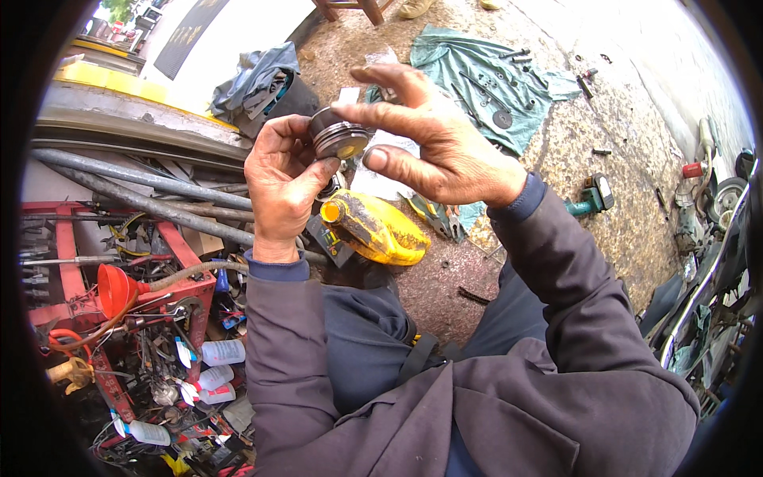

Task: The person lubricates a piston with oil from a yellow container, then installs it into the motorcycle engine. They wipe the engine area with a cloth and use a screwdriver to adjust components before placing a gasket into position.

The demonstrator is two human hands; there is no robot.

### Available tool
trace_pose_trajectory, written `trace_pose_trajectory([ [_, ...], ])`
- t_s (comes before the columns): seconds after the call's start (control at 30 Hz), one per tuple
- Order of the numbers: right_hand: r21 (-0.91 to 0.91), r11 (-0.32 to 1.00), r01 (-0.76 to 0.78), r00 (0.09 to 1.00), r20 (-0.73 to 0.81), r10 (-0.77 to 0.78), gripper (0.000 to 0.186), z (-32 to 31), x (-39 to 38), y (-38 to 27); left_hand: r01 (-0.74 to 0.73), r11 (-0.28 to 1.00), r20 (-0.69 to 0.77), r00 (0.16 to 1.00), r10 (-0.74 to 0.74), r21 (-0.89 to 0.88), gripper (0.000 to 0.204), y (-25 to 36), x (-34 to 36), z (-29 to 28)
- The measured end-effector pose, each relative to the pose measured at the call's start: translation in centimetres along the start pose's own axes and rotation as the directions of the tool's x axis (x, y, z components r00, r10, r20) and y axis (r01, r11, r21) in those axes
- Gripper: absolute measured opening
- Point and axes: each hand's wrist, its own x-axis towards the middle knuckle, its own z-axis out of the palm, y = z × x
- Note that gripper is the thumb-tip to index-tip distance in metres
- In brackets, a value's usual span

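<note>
A metal engine piston [339, 137] with ring grooves round its side is gripped by my left hand [282, 171], fingers and thumb closed about it. My right hand [445, 143] hovers beside it with fingers spread. Its index fingertip reaches the piston's upper edge, seemingly touching it, while the thumb stays apart from it. Below the hands lies a dirty yellow oil jug [381, 230] on its side, its open mouth toward my left wrist. Part of another dark metal piece under the piston is mostly hidden by my left hand.
A green cloth [485, 87] with small parts lies on the floor ahead. A cordless power tool [592, 196] stands to the right. On the left are long metal pipes [151, 187], a red frame [67, 278], an orange funnel [119, 290] and spray bottles [222, 352]. A bucket [298, 99] holds rags.
</note>
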Motion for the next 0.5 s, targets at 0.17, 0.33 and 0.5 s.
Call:
trace_pose_trajectory([
  [0.17, -0.196, 0.979, 0.051, 0.997, 0.067, -0.039, 0.056, 0.06, -0.23, -0.09, -0.01, 0.999, -0.004, 1.0, 0.011, 0.032, 0.043, -0.03, 0.07, 0.02],
  [0.33, -0.166, 0.986, 0.028, 0.999, -0.014, -0.031, 0.058, 0.47, -0.55, 0.15, -0.01, 0.997, -0.031, 0.999, 0.013, 0.076, 0.043, -0.23, 0.05, -0.1],
  [0.5, -0.137, 0.99, -0.017, 0.998, -0.067, 0.008, 0.06, 0.53, -0.92, 0.66, -0.023, 0.986, -0.052, 0.998, 0.031, 0.163, 0.043, -0.59, 0.13, 0.03],
])
